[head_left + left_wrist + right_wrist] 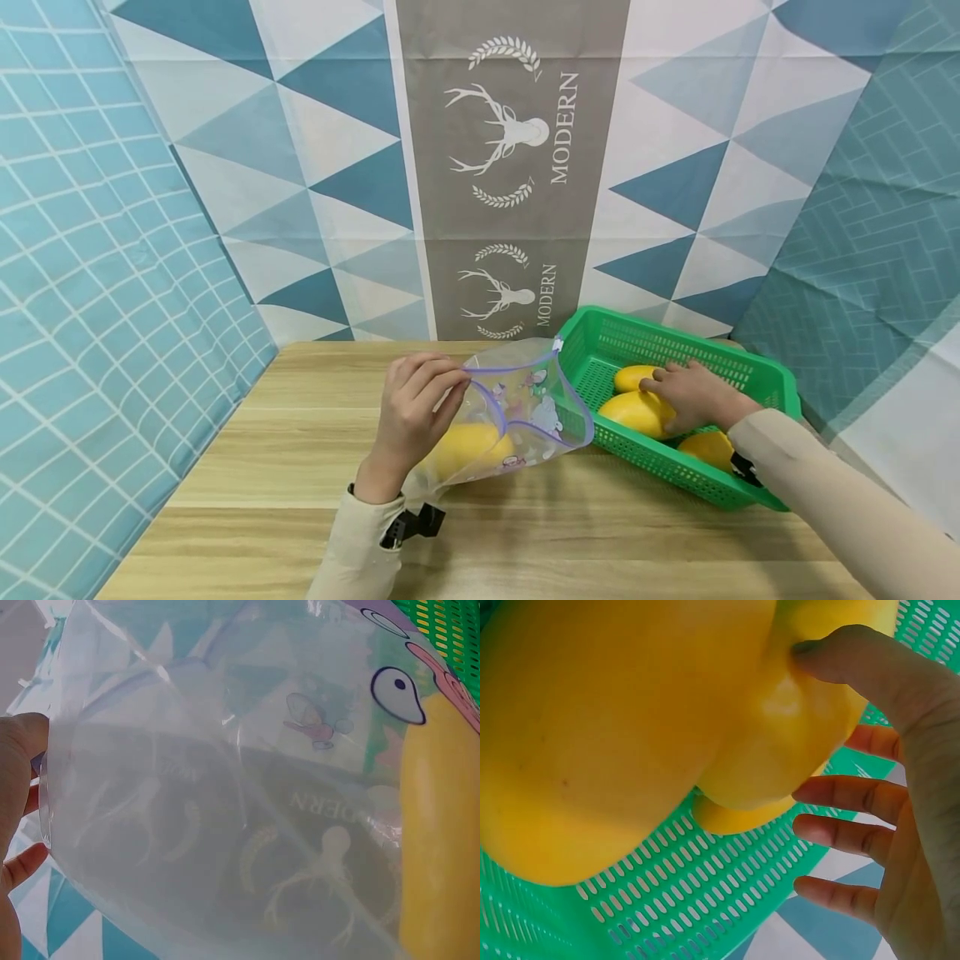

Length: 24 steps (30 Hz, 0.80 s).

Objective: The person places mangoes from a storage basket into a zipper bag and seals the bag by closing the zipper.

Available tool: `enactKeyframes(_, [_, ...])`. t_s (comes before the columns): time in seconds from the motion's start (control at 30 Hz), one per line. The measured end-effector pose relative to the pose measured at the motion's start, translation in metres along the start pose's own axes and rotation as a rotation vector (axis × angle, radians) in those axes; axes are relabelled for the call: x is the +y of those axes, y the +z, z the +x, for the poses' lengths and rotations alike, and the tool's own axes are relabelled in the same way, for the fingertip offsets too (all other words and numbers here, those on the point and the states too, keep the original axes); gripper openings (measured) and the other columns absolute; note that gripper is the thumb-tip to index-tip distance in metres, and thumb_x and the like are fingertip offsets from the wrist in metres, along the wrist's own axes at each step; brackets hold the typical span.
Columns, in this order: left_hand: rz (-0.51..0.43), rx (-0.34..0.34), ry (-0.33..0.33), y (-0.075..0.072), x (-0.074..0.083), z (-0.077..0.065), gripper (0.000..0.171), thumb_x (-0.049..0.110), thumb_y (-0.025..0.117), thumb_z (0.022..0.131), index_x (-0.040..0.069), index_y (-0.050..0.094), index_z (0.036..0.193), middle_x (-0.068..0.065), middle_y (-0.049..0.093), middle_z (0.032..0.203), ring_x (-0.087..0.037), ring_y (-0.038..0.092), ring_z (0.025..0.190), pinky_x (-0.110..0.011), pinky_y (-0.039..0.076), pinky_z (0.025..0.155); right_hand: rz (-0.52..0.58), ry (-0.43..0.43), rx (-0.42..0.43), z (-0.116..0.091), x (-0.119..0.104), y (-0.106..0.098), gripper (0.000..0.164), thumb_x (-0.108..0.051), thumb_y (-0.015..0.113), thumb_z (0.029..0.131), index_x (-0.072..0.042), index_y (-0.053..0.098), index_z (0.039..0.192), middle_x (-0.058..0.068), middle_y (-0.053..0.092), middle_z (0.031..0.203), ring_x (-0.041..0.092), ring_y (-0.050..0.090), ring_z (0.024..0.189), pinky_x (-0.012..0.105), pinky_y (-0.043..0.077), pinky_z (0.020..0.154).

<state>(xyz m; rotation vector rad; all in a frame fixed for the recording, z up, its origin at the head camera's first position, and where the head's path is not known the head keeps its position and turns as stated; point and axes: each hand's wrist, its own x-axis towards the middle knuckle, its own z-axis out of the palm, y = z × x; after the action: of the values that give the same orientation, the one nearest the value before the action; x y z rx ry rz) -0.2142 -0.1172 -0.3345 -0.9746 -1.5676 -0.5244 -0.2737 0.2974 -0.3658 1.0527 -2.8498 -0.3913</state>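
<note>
My left hand (420,400) pinches the purple-edged rim of a clear plastic zip bag (547,408) printed with cartoon figures. The bag's mouth gapes toward the right. Inside it lies one yellow mango (468,446), also seen through the film in the left wrist view. Over the green basket (720,354), my right hand (693,396) reaches down to a mango (633,412). In the right wrist view its thumb (840,656) overlaps that mango, and the other fingers stretch out, spread, by its side. The index fingertip is hidden behind the fruit.
A second mango (633,377) lies behind the one under my right hand, and another mango (707,450) sits beneath my right wrist. The basket stands at the back right of the wooden table (247,475). Patterned sheets (510,167) hang behind and at both sides.
</note>
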Motion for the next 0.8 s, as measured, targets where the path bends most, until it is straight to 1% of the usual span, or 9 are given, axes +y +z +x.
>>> enactKeyframes(0.2, [0.001,-0.003,0.004,0.0,-0.001,0.0,0.018,0.015,0.063,0.099,0.004,0.073,0.09,-0.008,0.071,0.091,-0.029,0.064,0.088,-0.043,0.042,0.072,0.035,0.016,-0.024,0.001,-0.001,0.003,0.066,-0.037,0.085,0.072,-0.006,0.06,0.125,0.016,0.062,0.114,0.04,0.058,0.103,0.064,0.046,0.083])
enactKeyframes(0.3, [-0.002,-0.006,-0.002,0.0,-0.002,0.0,0.019,0.015,0.062,0.099,0.003,0.073,0.089,-0.009,0.071,0.09,-0.029,0.063,0.088,-0.043,0.042,0.072,0.055,0.023,-0.024,0.002,0.0,0.007,0.067,-0.034,0.087,0.071,-0.007,0.058,0.125,0.014,0.061,0.111,0.038,0.059,0.101,0.063,0.047,0.081])
enactKeyframes(0.37, [-0.003,-0.006,-0.004,0.0,-0.002,-0.001,0.019,0.016,0.062,0.099,0.003,0.073,0.089,-0.009,0.071,0.09,-0.029,0.063,0.088,-0.043,0.042,0.072,0.069,0.027,-0.026,0.002,0.001,0.01,0.067,-0.033,0.087,0.071,-0.007,0.057,0.124,0.013,0.059,0.108,0.035,0.058,0.096,0.059,0.048,0.077])
enactKeyframes(0.47, [-0.004,-0.007,-0.006,0.0,-0.002,-0.001,0.019,0.015,0.062,0.099,0.003,0.073,0.09,-0.009,0.071,0.09,-0.029,0.063,0.088,-0.043,0.042,0.072,0.089,0.044,-0.046,0.002,0.003,0.016,0.07,-0.031,0.087,0.071,-0.006,0.055,0.127,0.012,0.058,0.107,0.033,0.057,0.093,0.056,0.047,0.075])
enactKeyframes(0.67, [-0.005,-0.008,-0.003,0.001,-0.002,-0.001,0.019,0.015,0.062,0.099,0.003,0.073,0.09,-0.009,0.071,0.091,-0.029,0.064,0.088,-0.043,0.042,0.072,0.121,0.091,-0.09,0.002,0.005,0.022,0.078,-0.03,0.087,0.073,-0.003,0.05,0.136,0.018,0.058,0.115,0.039,0.057,0.1,0.063,0.045,0.082])
enactKeyframes(0.8, [-0.001,-0.004,-0.002,0.0,-0.003,0.0,0.019,0.015,0.062,0.099,0.003,0.073,0.09,-0.009,0.071,0.091,-0.029,0.064,0.088,-0.044,0.043,0.072,0.128,0.096,-0.093,0.005,0.005,0.021,0.079,-0.029,0.086,0.074,-0.001,0.049,0.138,0.019,0.057,0.117,0.039,0.056,0.101,0.063,0.045,0.082])
